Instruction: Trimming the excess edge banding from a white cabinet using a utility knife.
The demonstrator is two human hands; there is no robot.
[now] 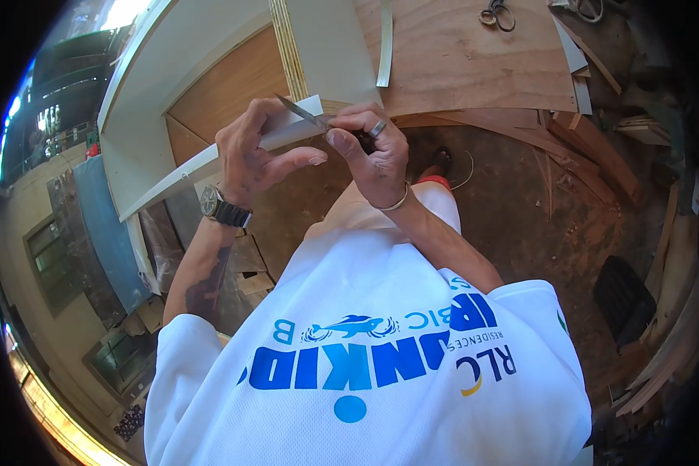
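Observation:
My right hand (377,151) is closed round a knife (309,115); its handle is mostly hidden in my fingers. The grey pointed blade slants up and left, just over the end of a white edge strip (287,133). That strip runs along the near rim of a white-faced wooden panel piece and trails down to the left. My left hand (258,147) rests at the strip, left of the blade. Its thumb is stretched out toward the right hand, apart from the fingers, which are partly hidden.
A plywood sheet (474,70) lies at the far right with scissors (497,15) and a loose white strip (384,46) on it. Curved wood offcuts (590,155) are piled on the right. A dark chair-like object (625,299) stands on the brown floor (512,210).

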